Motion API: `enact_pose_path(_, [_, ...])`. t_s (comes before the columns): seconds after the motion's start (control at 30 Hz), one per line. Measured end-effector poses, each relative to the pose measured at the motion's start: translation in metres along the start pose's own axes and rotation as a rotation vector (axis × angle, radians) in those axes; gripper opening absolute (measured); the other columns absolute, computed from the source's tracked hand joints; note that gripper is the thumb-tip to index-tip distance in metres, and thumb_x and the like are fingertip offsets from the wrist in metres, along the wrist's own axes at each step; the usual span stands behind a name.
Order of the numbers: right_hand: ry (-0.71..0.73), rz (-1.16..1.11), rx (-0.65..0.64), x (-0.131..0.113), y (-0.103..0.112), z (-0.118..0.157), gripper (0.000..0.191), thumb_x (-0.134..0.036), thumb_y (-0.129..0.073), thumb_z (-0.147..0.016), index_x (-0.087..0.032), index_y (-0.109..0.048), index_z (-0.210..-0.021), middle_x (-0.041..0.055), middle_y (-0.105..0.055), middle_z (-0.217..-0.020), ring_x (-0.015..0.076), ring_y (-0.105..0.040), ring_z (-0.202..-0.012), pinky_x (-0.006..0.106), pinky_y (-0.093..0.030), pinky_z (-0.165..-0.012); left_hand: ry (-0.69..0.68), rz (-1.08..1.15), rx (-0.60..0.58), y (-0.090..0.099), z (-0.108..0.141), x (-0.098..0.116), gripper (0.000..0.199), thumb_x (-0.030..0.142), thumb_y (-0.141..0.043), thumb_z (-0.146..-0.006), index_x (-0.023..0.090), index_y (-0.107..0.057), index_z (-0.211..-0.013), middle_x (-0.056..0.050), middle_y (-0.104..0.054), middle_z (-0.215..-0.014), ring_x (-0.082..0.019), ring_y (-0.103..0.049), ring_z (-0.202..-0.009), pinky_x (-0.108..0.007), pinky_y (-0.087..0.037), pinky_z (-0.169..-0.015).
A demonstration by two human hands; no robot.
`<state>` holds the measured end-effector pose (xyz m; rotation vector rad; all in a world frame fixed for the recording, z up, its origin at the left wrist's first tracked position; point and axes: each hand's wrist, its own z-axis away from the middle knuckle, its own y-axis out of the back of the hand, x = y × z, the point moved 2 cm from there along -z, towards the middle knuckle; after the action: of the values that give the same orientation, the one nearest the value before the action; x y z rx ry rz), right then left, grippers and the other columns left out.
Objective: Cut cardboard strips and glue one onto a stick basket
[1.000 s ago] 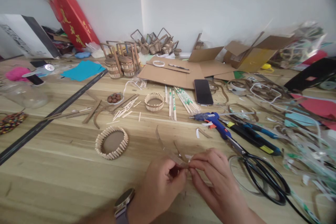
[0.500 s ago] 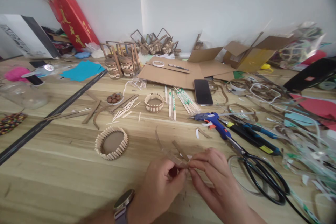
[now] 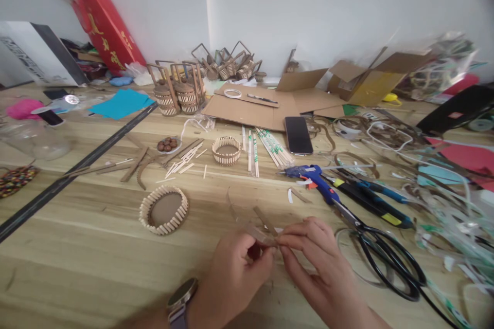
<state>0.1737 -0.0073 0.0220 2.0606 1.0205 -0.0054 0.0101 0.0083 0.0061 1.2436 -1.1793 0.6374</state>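
One wooden tabletop [image 3: 96, 277]; reference thing, black-handled scissors [image 3: 360, 226]. Left hand [image 3: 235, 270]: well left of the scissors. Right hand [image 3: 320, 262]: just left of them. Blue glue gun [image 3: 313, 172]: beyond them, to the left. Round stick-walled tray [image 3: 165, 211]: far to their left. Thin brown strip [image 3: 255, 232]: left of them, between the hands; grip narrow on both, fingertips pinching it. Shorter strip [image 3: 265, 219] beside it, left of the scissors; whether held, cannot tell.
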Motion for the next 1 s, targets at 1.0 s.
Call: enact_pose_path(1.0, [-0.853,-0.565,0.19,0.049,-0.015,0.014,0.054,-0.039,-0.064,-0.085,-0.021,-0.046,-0.133,0.0069,-0.075,-0.093,0.0175,-0.069,-0.079,0.031,-0.055,-0.072,0.166,0.467,0.019,0.007,0.001,0.001,0.015,0.032,-0.054,-0.085,0.018,-0.058,-0.086,-0.003,-0.065,-0.075,-0.012,-0.056,-0.063,-0.022,-0.047,-0.058])
